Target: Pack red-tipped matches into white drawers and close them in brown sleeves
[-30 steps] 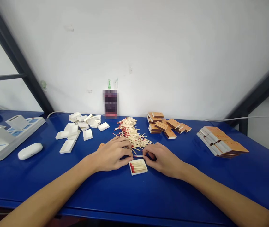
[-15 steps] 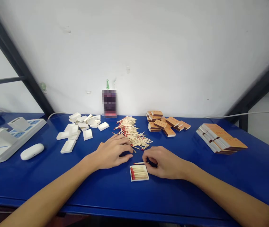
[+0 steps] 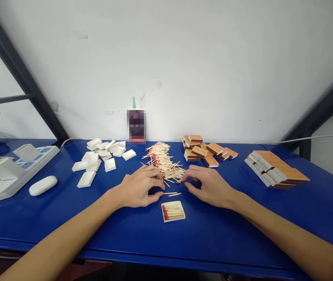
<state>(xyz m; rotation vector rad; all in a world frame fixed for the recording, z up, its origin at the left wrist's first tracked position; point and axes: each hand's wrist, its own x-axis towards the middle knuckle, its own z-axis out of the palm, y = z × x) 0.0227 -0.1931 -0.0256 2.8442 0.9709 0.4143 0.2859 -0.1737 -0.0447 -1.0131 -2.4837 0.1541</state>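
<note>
I take my clock from the one filled matchbox tray [image 3: 174,220] on the blue table [image 3: 201,246], with twelve toward the wall. It holds a single spread of matches [image 3: 174,212], perhaps eight or ten, red heads toward nine; they overlap too much for me to count exactly.

Just past it at twelve lie two single matches [image 3: 174,194], side by side. Beyond, also at twelve, is one big match pile [image 3: 161,158], far too many to number.

At ten is the left hand [image 3: 141,187], thumb and forefinger slightly parted near the two matches, its other fingers over the pile's near edge; I cannot tell whether those grip anything. One orange box [image 3: 127,177] peeps out from behind it. At two, the right hand [image 3: 209,185] is curled loosely, fingertips parted by the pile's edge, nothing visible between them.

Farther out at ten I make it about fifteen white trays [image 3: 110,165]. At one sits a heap of roughly a dozen orange matchboxes [image 3: 211,160]; at two, one neat stack of boxes [image 3: 278,169], at least six. Between nine and ten are one white case [image 3: 43,185] and one power strip [image 3: 42,158] bearing two bulky adapters [image 3: 27,153].
</note>
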